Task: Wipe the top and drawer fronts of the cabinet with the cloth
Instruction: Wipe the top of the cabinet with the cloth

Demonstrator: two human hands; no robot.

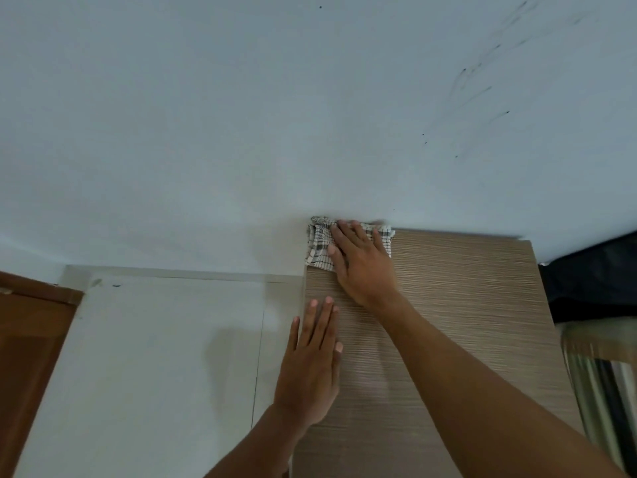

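Observation:
The cabinet top (465, 305) is a brown wood-grain surface running from the wall toward me. A white cloth with dark checks (319, 244) lies bunched at its far left corner, against the wall. My right hand (362, 263) presses flat on the cloth with straight fingers. My left hand (312, 360) rests flat on the cabinet's left edge, nearer to me, fingers straight and holding nothing. The drawer fronts are out of view.
A pale wall (275, 115) with dark scuff marks rises behind the cabinet. Light floor tiles (155, 357) lie to the left, with a brown wooden door frame (31, 326) at the far left. A dark object (593, 281) and a striped thing (599, 391) sit to the right.

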